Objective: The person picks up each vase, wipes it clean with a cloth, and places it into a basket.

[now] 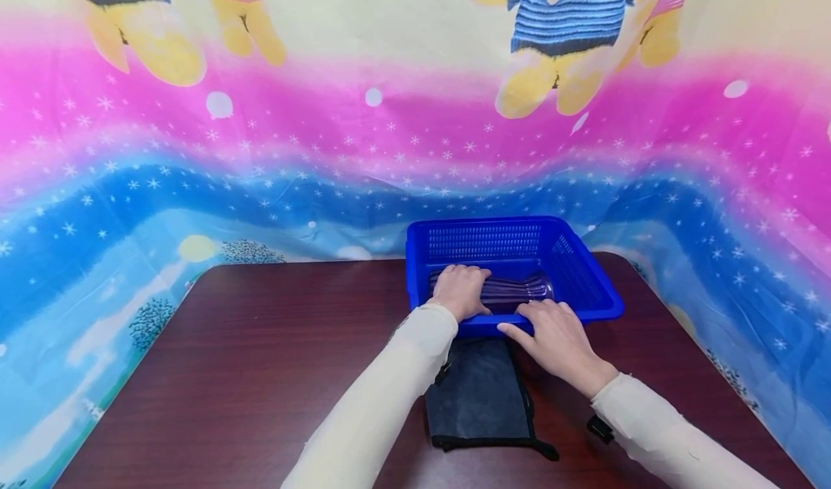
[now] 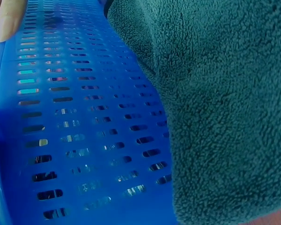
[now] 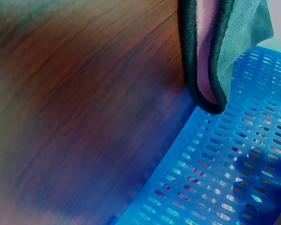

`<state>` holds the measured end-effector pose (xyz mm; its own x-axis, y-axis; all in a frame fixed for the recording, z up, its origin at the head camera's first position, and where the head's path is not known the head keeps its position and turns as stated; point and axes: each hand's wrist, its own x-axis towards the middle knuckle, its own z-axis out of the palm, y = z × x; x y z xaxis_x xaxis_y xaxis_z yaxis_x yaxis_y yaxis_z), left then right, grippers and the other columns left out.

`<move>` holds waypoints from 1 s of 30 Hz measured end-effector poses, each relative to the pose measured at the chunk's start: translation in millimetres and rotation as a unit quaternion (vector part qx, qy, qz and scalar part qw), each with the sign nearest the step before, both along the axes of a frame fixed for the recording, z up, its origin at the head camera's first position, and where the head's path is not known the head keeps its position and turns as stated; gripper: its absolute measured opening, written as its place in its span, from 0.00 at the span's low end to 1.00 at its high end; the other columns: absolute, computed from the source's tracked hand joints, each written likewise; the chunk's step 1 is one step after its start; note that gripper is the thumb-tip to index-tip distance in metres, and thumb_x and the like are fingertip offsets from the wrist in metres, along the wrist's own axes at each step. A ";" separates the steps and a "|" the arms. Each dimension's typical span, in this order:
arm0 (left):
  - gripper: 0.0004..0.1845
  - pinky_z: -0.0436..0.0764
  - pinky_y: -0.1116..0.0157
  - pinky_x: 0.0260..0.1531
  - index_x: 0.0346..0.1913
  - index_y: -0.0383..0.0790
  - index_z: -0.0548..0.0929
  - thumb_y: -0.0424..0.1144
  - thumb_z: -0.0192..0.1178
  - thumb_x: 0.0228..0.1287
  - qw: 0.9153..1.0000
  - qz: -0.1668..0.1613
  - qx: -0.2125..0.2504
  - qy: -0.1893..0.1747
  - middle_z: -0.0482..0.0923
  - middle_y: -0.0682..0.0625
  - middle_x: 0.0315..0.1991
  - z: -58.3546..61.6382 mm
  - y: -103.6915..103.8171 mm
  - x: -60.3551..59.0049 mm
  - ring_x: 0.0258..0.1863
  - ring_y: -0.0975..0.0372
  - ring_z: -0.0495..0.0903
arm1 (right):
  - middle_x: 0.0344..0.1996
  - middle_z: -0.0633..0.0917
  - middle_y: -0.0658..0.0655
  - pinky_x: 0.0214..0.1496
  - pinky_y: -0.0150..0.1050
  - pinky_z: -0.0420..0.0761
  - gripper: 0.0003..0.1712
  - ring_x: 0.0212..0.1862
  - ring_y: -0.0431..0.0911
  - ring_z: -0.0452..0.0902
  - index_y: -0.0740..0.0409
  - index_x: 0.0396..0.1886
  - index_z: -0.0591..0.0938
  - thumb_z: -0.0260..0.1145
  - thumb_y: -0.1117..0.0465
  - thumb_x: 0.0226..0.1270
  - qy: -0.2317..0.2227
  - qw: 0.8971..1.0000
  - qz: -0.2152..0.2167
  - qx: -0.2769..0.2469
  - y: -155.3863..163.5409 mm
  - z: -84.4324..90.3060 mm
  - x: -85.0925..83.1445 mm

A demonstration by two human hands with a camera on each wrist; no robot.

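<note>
A clear glass vase point(image 1: 509, 292) with vertical ribs lies on its side in a blue plastic basket point(image 1: 604, 305). My left hand point(image 1: 459, 291) reaches over the front rim and grips the vase's left part from above, thumb on the near side. In the left wrist view only a fingertip point(image 2: 8, 21) shows, beside the rim. At the front rim, right of centre, my right hand point(image 1: 552, 334) holds the basket, fingers over the edge and thumb outside. Below the hands, a folded dark plush cloth point(image 1: 477, 399) with black edging meets the basket's front wall.
The basket stands at the back of a dark reddish-brown wooden table point(image 1: 273, 359). Right behind the table hangs a printed curtain point(image 1: 350, 150) with snowflakes and bears. In the right wrist view, a pink layer point(image 3: 206, 51) shows between the cloth's edges.
</note>
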<state>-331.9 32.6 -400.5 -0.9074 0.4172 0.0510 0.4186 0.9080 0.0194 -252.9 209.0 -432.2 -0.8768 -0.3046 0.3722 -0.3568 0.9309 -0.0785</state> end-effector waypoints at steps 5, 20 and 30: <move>0.41 0.67 0.58 0.74 0.72 0.54 0.73 0.63 0.70 0.57 1.000 -0.001 0.005 -0.008 0.77 0.55 0.68 0.7 -1.4 0.8 0.69 0.59 0.75 | 0.44 0.90 0.61 0.50 0.55 0.78 0.30 0.46 0.57 0.83 0.59 0.49 0.87 0.64 0.37 0.69 -0.004 1.000 0.002 0.000 -0.7 0.7 -0.3; 0.41 0.69 0.57 0.73 0.72 0.55 0.73 0.64 0.70 0.56 1.000 -0.007 0.005 -0.002 0.78 0.55 0.68 1.7 -5.1 -0.5 0.68 0.58 0.75 | 0.44 0.90 0.61 0.49 0.55 0.78 0.30 0.46 0.57 0.83 0.60 0.49 0.87 0.64 0.38 0.69 -0.005 1.000 0.005 -0.001 0.4 0.8 -0.3; 0.41 0.70 0.53 0.72 0.72 0.55 0.73 0.66 0.68 0.57 0.999 -0.007 0.031 -0.010 0.78 0.55 0.67 4.9 -13.5 -2.4 0.67 0.57 0.76 | 0.45 0.90 0.61 0.52 0.57 0.78 0.30 0.49 0.58 0.83 0.60 0.50 0.87 0.63 0.37 0.70 -0.005 1.000 0.002 -0.003 0.3 -0.4 0.3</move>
